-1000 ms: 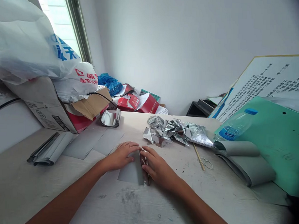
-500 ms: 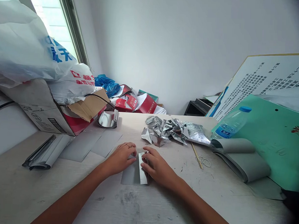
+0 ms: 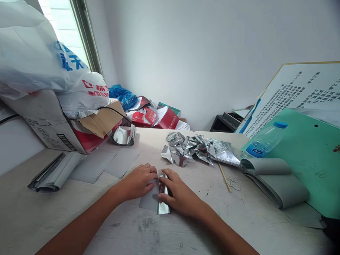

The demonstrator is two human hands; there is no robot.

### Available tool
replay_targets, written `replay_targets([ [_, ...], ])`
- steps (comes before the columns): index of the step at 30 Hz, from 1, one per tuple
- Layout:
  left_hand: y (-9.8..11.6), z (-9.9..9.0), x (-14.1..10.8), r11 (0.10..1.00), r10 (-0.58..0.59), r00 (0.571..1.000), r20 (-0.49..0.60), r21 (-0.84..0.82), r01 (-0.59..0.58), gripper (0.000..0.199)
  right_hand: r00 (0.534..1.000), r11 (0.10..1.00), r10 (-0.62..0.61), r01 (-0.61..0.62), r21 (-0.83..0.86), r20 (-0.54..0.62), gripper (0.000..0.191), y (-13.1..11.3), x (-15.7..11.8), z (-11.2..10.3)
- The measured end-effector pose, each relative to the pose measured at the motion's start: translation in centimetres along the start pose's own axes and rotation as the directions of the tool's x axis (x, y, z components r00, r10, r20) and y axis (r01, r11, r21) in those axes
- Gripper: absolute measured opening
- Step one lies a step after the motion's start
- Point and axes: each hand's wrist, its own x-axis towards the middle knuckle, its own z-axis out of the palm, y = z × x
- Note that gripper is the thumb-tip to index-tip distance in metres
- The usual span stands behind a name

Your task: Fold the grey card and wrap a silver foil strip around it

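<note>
A small sheet [image 3: 149, 201], matt grey on one face, lies on the table before me. Its right side is folded over into a narrow, shiny silver strip [image 3: 164, 208]. My left hand [image 3: 141, 180], with a ring on one finger, is curled over the sheet's upper part, its fingertips at the fold's far end. Bent around the strip, my right hand [image 3: 179, 193] presses it with fingers and thumb along its length. Part of the sheet is hidden beneath the hands. Beyond them sits a pile of folded silver foil pieces [image 3: 186, 148].
Left are flat grey sheets [image 3: 92, 167], a rolled bundle [image 3: 55, 173] and a carton [image 3: 53, 125] under plastic bags [image 3: 30, 55]. Right are a wooden stick [image 3: 224, 177], rubber bands [image 3: 235, 185], a plastic bottle [image 3: 266, 140], a folded grey stack [image 3: 282, 187] and a green board [image 3: 311, 158].
The folded strip has turned from a pale, raised flap to a flatter, bright, mirror-like one. My left hand has shifted slightly right, closer to the fold.
</note>
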Motion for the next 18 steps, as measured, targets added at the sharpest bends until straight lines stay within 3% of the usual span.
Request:
replay_targets([
  [12, 0.49, 0.32, 0.18, 0.998, 0.064, 0.998, 0.023, 0.012, -0.064, 0.020, 0.999, 0.999, 0.041, -0.042, -0.011, -0.015, 0.033, -0.02, -0.19, 0.13],
  [18, 0.17, 0.68, 0.07, 0.993, 0.114, 0.993, -0.015, 0.027, -0.114, 0.018, 0.998, 0.998, 0.062, -0.062, -0.026, -0.001, 0.040, -0.35, -0.28, 0.00],
])
